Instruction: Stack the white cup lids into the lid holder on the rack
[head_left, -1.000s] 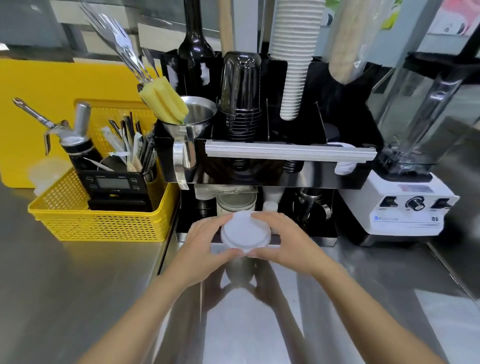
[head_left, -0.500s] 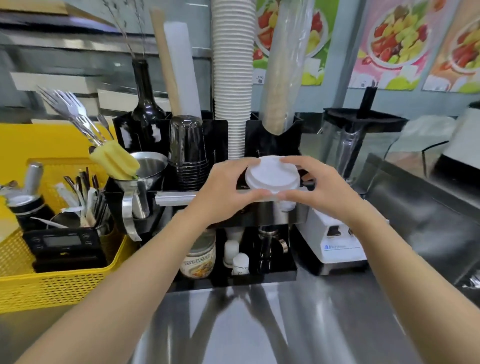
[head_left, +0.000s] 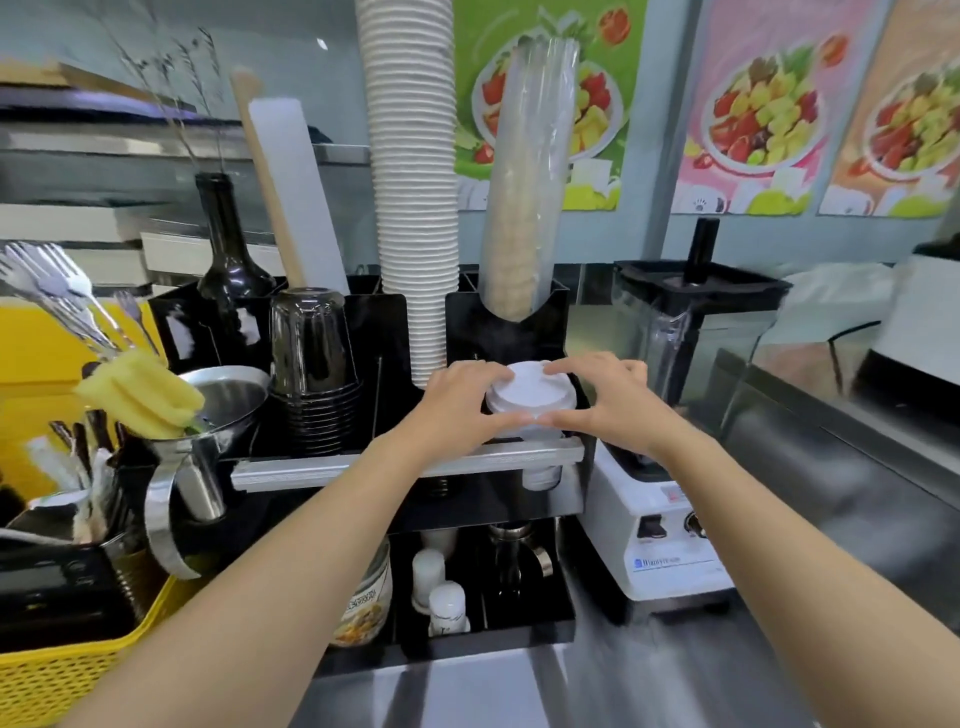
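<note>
Moved: both hands have carried the lids (head_left: 530, 397) up off the counter and over to the rack (head_left: 405, 467), further back and lower into it than half a second ago.
Left hand (head_left: 457, 402): fingers curled round the left side of the lids, thumb at the near edge, gripping.
Right hand (head_left: 605, 400): mirrors it on the right side, fingertips on the top rim, thumb near the front, gripping too.
Hands together: close, facing each other, the lids pinched between them.
Lids: white, top one face up, sitting at the mouth of the holder (head_left: 506, 332) at the rack's right end, just behind the silver rail (head_left: 291, 470). How many lids are in the stack I cannot tell.
Below: a bit of white shows under the rail, right beneath the lids.
Behind: tall cups (head_left: 415, 208) in a white column just left of the holder; a wrapped sleeve (head_left: 524, 182) leans up out of the black holder.
Left: black cups (head_left: 311, 364) upside down, dark bottle (head_left: 231, 249), steel funnel (head_left: 223, 400) with a yellow sponge (head_left: 140, 397).
Right: blender (head_left: 670, 415) just beside the rack.
Far left: yellow basket (head_left: 57, 670) on the counter.
</note>
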